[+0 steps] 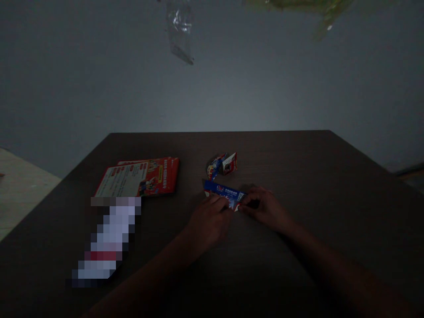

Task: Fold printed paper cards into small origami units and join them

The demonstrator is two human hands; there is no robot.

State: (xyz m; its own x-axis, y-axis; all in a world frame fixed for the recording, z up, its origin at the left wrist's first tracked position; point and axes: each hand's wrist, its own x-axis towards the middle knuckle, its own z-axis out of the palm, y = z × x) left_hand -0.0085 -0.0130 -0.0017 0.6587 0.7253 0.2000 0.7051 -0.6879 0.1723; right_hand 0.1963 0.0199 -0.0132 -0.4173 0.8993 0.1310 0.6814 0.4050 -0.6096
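A blue printed paper piece (226, 191) with white and red parts lies near the middle of the dark table. My left hand (212, 218) is closed on its lower left part, with the fingertips pressed on it. Around its right end, the thumb and fingers of my right hand (263, 206) are pinched. Just behind it are a small folded blue and yellow piece (215, 167) and a red and white piece (229, 164). The light is dim, and the palms are hidden.
A stack of red and white printed cards (142, 179) lies on the left of the table (281, 154). In front of it is a long pixelated object (111, 238). A clear plastic piece (180, 31) hangs on the wall behind.
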